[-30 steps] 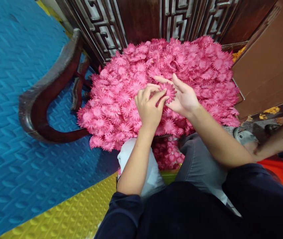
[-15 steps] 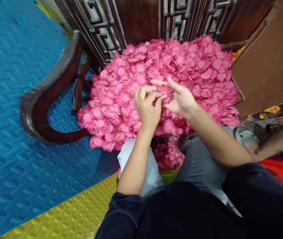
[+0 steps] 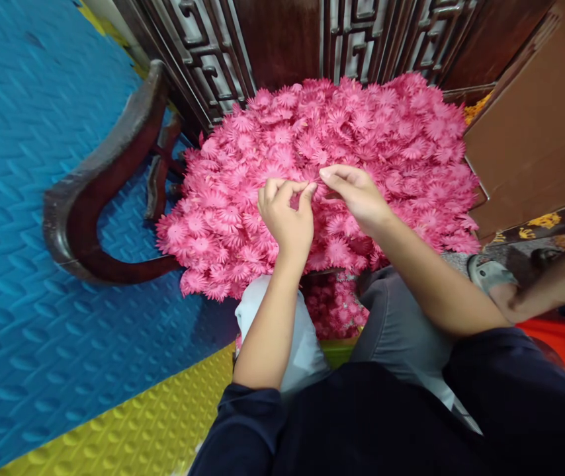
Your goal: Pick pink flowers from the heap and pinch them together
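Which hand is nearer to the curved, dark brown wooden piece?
Left. The left hand is to the right of the wooden piece, over the heaped pink petalled flowers; the right hand is farther right, also above the flowers.

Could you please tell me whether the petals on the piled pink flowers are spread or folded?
Spread: on the clearly visible pink flowers, narrow petals fan outward around the centres.

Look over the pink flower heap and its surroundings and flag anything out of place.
Some yellow pieces lie at the right, below the brown panel, odd beside the pink heap. Pink flowers also show low between the knees, perhaps fallen or stored there. Nothing looks plainly broken.
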Demonstrator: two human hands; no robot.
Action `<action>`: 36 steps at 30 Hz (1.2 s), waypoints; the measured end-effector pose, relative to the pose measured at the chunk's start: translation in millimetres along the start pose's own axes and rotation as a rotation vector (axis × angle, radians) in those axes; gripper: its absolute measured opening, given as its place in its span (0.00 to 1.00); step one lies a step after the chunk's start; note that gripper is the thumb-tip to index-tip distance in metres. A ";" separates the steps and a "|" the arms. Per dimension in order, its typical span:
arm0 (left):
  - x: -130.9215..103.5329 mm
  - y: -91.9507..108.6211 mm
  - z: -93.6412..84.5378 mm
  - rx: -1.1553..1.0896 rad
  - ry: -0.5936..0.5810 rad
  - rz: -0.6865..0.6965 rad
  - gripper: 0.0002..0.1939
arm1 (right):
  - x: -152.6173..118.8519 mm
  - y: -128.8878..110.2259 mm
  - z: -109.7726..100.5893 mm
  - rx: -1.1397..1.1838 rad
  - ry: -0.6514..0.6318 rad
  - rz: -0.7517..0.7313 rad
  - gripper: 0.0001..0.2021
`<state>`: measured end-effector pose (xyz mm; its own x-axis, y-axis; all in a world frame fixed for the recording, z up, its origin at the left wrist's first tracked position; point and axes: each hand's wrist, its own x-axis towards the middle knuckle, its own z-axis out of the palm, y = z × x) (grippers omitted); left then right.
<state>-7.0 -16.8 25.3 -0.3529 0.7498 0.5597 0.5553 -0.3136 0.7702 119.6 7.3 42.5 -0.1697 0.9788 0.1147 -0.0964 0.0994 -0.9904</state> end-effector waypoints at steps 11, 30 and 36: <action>1.2 5.0 -2.1 0.024 -0.005 -0.050 0.03 | 0.4 -3.5 -4.7 0.103 -0.013 0.052 0.24; 0.4 -0.5 1.2 0.001 -0.010 0.061 0.12 | 2.1 0.4 -3.5 0.082 -0.022 -0.021 0.25; 2.9 0.3 -1.8 -0.067 -0.040 0.082 0.09 | 7.9 9.2 -11.0 0.060 0.011 -0.033 0.26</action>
<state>-9.2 -15.7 27.7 -0.2767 0.7424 0.6101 0.5295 -0.4121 0.7415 128.1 17.9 33.5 -0.1548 0.9771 0.1457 -0.1606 0.1207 -0.9796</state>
